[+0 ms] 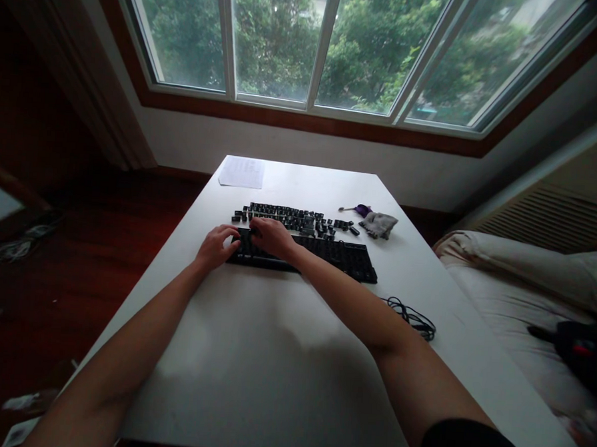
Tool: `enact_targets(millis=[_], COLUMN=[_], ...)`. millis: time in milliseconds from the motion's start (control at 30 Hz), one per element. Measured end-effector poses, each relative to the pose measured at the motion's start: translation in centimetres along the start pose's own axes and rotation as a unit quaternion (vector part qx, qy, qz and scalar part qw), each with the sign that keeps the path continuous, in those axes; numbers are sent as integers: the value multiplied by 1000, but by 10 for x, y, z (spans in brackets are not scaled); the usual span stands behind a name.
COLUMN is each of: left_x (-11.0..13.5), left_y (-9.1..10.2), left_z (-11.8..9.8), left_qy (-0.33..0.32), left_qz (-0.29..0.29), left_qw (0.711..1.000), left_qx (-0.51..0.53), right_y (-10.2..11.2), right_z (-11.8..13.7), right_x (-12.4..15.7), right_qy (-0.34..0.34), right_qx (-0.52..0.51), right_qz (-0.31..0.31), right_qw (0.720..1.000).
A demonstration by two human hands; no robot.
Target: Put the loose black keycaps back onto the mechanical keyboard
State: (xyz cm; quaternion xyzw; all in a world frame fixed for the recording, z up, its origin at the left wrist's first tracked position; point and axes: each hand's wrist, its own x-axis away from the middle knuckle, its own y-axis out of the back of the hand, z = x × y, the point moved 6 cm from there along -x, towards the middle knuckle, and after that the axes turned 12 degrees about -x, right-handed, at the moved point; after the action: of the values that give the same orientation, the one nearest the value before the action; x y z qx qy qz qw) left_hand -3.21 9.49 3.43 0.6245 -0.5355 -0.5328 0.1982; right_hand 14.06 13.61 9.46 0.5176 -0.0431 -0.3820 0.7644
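A black keyboard lies across the middle of a white table. Behind it, several loose black keycaps are laid out in rows. My left hand rests at the keyboard's left end with its fingers curled against the edge. My right hand sits on the keyboard's left part, fingers bent down onto the keys. Whether either hand pinches a keycap is too small to make out.
A grey cloth and a small purple-tipped tool lie behind the keyboard's right end. A sheet of paper sits at the table's far edge. A black cable coils to the right. A bed adjoins the table's right side.
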Motion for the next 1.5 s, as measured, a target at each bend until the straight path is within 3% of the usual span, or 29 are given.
enact_targets(millis=[200,600,800,1167,1500], left_x=[0,-2,-3,-2,-2], left_y=[-6,-7,-8,-8,-10], left_z=[-8,-4,-2,-2,-1], left_qy=[-13,-12,4,9,7], left_qz=[17,23,24,22,25], left_qw=[1000,1000,1000,999,999], left_qx=[-5,-1,5,21,26], right_y=[0,0,-3,-29,-29], right_z=[6,9,5,-12,15], right_x=[24,29,29,9,3], right_qy=[4,23,-7,-43,-45], right_qx=[-58,-98,-135,-94,69], right_qz=[-20,-32,-37,77,152], right_qw=[998,994,990,992,985])
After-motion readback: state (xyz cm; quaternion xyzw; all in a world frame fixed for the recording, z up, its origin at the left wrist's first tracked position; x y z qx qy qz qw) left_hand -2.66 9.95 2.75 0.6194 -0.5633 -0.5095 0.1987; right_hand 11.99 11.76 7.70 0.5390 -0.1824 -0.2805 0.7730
